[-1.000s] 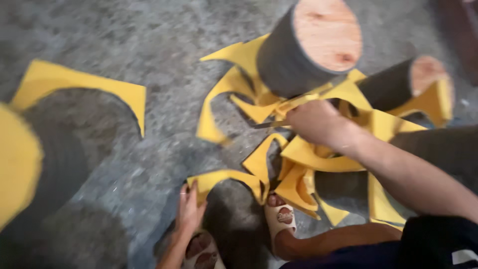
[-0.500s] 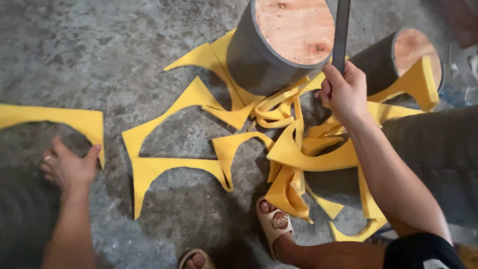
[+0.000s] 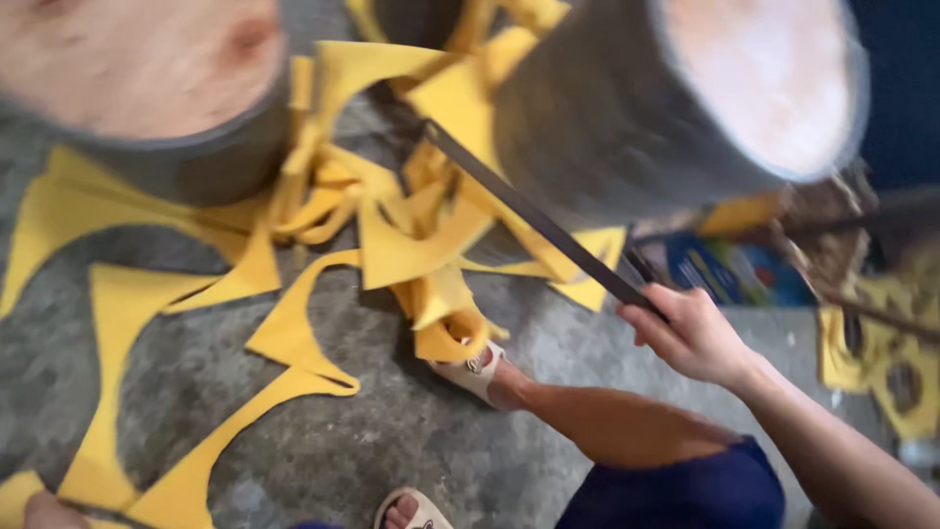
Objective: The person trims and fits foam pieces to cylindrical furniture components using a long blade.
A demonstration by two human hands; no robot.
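Our right hand [image 3: 690, 333] is closed around a dark flat bar [image 3: 534, 217], which slants up across the floor [image 3: 392, 431] into yellow scraps [image 3: 411, 245]. Two wood-topped drums stand over the heap, the left drum [image 3: 147, 98] and the right drum [image 3: 676, 108]. Our left hand [image 3: 44, 511] barely shows at the bottom edge; we cannot tell its grip.

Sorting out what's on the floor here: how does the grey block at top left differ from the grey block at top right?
The left block is cut off by the frame's top and left edges; the right block shows more of its side wall. Yellow scraps lie against the left block's base, while a dark flat bar, held by the right hand, crosses in front of the right block. Both have grey sides, a pale wooden top and look blurred.
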